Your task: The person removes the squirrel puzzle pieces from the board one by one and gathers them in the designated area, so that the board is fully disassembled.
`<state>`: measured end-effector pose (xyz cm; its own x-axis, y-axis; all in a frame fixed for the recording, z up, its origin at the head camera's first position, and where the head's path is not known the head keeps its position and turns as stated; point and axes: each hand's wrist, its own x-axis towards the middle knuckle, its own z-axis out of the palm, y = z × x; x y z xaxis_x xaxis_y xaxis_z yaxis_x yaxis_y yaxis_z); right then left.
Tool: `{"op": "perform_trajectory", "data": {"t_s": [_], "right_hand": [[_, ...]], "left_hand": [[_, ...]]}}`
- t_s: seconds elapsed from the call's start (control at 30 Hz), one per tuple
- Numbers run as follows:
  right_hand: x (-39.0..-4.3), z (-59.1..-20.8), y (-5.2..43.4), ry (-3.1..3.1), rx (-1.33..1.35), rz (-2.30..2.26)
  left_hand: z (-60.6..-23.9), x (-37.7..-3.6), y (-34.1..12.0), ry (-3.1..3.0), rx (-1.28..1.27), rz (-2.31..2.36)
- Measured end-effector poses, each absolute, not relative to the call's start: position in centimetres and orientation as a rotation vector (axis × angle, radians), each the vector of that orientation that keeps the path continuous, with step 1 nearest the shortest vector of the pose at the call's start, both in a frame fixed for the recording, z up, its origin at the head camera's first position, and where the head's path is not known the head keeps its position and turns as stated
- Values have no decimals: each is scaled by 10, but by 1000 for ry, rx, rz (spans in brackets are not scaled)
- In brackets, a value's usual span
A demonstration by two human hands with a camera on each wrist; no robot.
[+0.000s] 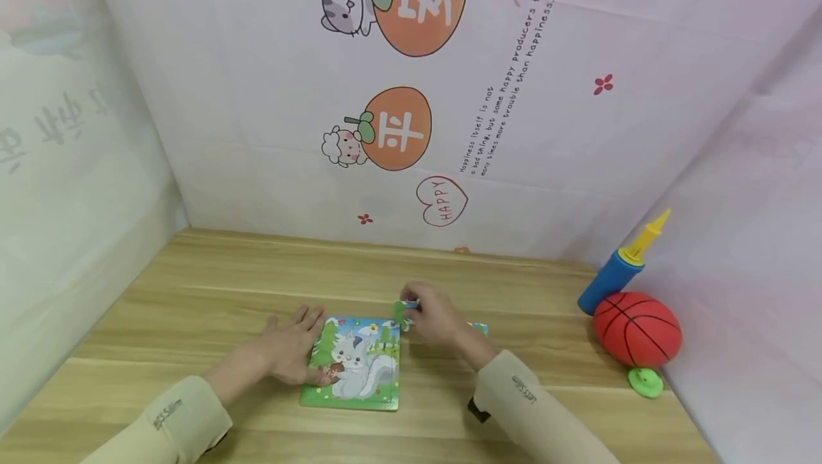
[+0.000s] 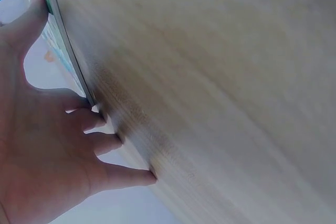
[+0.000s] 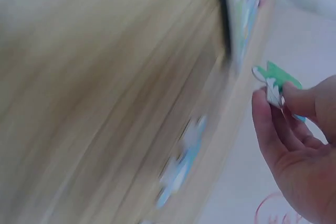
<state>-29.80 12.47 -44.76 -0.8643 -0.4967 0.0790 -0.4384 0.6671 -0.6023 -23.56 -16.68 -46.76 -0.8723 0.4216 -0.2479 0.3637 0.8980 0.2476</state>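
Head view first: I see the left hand lying flat with its fingers spread on the tabletop, the fingertips resting on the left edge of a puzzle board that shows a grey-and-white squirrel among green trees. The board lies flat near the middle of the tabletop, close to the near edge. The right hand hovers just beyond the board's far right corner and pinches a small green puzzle piece between thumb and fingertips, the piece held just above that corner. Another loose piece, bluish, lies on the tabletop just right of that hand.

From the left wrist camera I get the left hand open, fingers straight and pressed down on the wood, the thumb against the thin edge of the puzzle board. The picture is blurred, so I cannot make out more of the board's print.

From the right wrist camera the right hand is curled round the puzzle piece, which shows green and white and sits clear of the board. A loose piece lies on the wood nearby, smeared by blur.

Far to the right on the tabletop I see a red ball, a blue and yellow pump leaning behind it, and a small green disc just in front. A printed cloth backdrop stands behind.
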Motion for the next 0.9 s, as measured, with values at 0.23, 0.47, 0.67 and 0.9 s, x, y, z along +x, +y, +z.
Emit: {"op": "perform_trajectory", "data": {"t_s": [0.23, 0.47, 0.67, 0.9], "right_hand": [[-303, -456, 145, 2657, -749, -973], [-306, -464, 145, 2713, -753, -866], [-306, -471, 145, 2829, -849, -686], [-309, -475, 141, 2835, -831, -608]], "left_hand": [[-467, -236, -168, 2767, 583, 283], [-470, -236, -167, 2760, 574, 281], [-469, -235, -168, 2754, 573, 286], [-467, -238, -168, 2739, 574, 304]]}}
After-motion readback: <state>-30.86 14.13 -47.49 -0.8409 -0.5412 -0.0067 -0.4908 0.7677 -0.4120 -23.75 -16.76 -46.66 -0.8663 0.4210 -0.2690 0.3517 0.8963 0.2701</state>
